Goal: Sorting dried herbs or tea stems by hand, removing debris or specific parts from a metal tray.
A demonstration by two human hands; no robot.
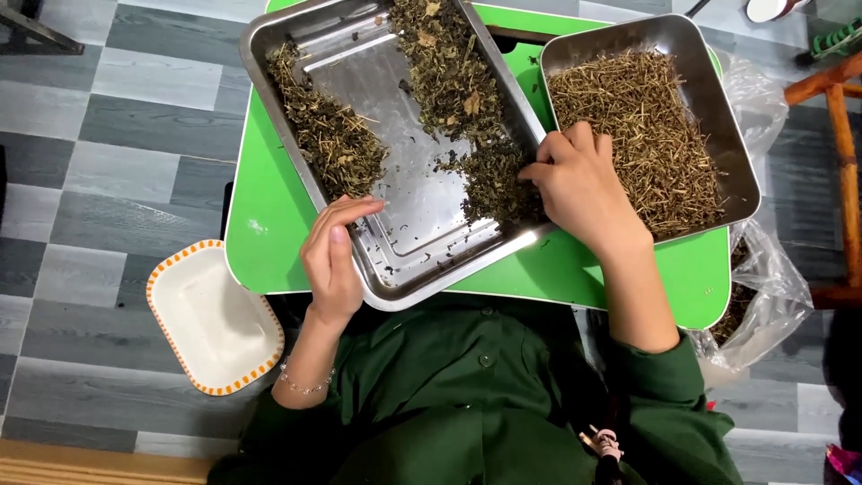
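A: Left hand (334,260)?
B: Loosely curved, holding nothing, fingertips on large steel tray (413,238) near edge.
A: Right hand (579,184)?
B: Fingers bunched in dark dried herbs (492,184) at tray's right rim; grip itself hidden.

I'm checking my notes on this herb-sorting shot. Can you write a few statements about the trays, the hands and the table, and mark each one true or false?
1. The large steel tray holds two separate piles of dried herbs. True.
2. The right hand rests in the herbs at the large tray's right edge. True.
3. The small table under the trays is red. False: it is green.
4. The smaller steel tray is empty. False: it is filled with pale dried stems.
5. The left hand touches the large tray's near edge. True.
6. The white dish with an orange rim sits on the table. False: it is off the table, over the grey floor.
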